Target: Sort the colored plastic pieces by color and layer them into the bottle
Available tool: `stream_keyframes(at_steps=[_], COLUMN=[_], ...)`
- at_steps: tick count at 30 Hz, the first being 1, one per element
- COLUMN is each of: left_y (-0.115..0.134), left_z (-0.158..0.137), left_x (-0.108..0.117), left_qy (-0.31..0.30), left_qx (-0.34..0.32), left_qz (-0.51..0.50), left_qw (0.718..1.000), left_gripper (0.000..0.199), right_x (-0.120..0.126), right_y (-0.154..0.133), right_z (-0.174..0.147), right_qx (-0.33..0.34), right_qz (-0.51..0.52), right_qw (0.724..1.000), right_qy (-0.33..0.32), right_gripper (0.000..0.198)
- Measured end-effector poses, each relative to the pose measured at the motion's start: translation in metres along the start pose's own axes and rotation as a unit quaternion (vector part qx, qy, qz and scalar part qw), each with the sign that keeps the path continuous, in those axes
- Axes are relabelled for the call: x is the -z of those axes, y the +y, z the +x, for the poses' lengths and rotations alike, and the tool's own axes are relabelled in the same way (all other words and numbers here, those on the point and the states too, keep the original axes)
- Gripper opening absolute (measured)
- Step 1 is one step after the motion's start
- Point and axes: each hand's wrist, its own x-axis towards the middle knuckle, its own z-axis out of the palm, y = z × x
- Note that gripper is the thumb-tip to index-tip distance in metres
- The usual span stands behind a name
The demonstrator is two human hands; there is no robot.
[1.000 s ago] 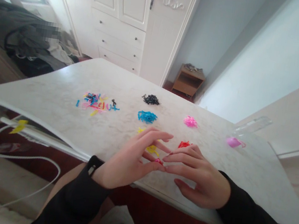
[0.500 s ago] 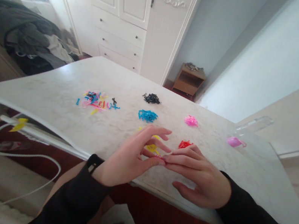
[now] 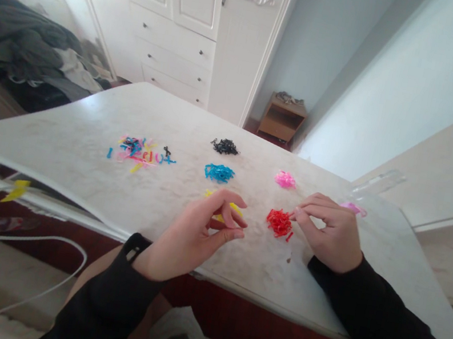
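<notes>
My right hand is just to the right of a pile of red rubber bands. Its thumb and fingertips are pinched together, and whatever they hold is too small to make out. My left hand hovers over the table's near side, thumb tip against a finger. Anything in that pinch is hidden. Behind its fingers lies a partly covered yellow pile. Farther back are blue bands, black bands and pink bands. A mixed-colour heap spreads out on the left.
The white table has its near edge by my lap. At its right are a clear plastic container and a pink item, partly behind my right hand. A white cable hangs at the left below the tabletop.
My right hand has parted from my left and moved right and up to the red pile, its fingers now pinched. More of the red pile shows. The left hand stays almost in place.
</notes>
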Motion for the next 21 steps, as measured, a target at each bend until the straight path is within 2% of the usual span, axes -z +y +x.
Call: stream_keyframes(at_steps=[7, 11, 16, 19, 21], left_y=[-0.002, -0.001, -0.001, -0.001, -0.001], left_z=[0.0, -0.001, -0.001, 0.0, 0.0], left_x=[0.004, 0.004, 0.003, 0.002, 0.001], left_qy=[-0.01, -0.021, -0.024, -0.028, -0.029], left_qx=[-0.039, -0.03, -0.035, -0.044, -0.044], left_qz=[0.08, 0.07, 0.063, 0.05, 0.039], left_qw=[0.996, 0.997, 0.997, 0.997, 0.998], left_gripper=[0.029, 0.028, 0.027, 0.028, 0.031], right_x=[-0.004, -0.003, -0.001, -0.001, -0.001], right_y=[0.005, 0.006, 0.002, -0.004, -0.009], right_z=[-0.001, -0.001, -0.001, -0.001, -0.003], right_qx=[0.006, 0.006, 0.017, 0.063, 0.11], right_qz=[-0.002, -0.012, -0.013, 0.039, 0.079], right_qw=[0.999, 0.999, 1.0, 0.996, 0.987], right_qy=[-0.032, -0.041, -0.02, -0.04, -0.083], right_gripper=[0.028, 0.03, 0.028, 0.021, 0.013])
